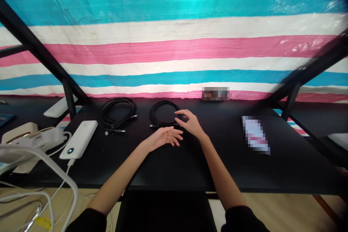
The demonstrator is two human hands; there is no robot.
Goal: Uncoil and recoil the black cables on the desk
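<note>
On the black table, a coiled black cable with a metal-tipped plug lies just beyond my hands. My left hand is open, palm turned up and fingers spread, in front of this coil. To its right my right hand hovers at the coil's right edge with thumb and fingers apart, holding nothing; whether it touches the cable I cannot tell. A second, thicker black cable coil rests farther left, its two plug ends toward me.
A white power bank with a plugged-in cord lies left, near a white power strip and white tubing. Another white block sits behind. A blurred packet lies right. Black slanted frame bars flank the table before a striped sheet.
</note>
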